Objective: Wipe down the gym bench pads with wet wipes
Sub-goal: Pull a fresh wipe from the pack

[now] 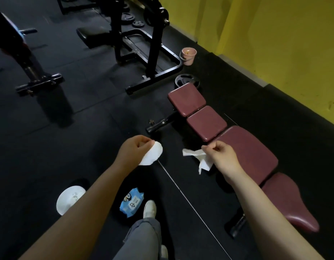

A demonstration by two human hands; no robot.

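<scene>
Fingers (143, 142) of our left hand (133, 149) pinch one white wet wipe (152, 153); the right hand (221, 153) pinches a second, crumpled wipe (198, 156), both held in the air just off the long left edge of the maroon bench pads (245, 147). We judge the wipes light, limp and damp, likely to bunch or tear, so best spread flat under the palm. Pads look smooth, glossy, firm.
</scene>
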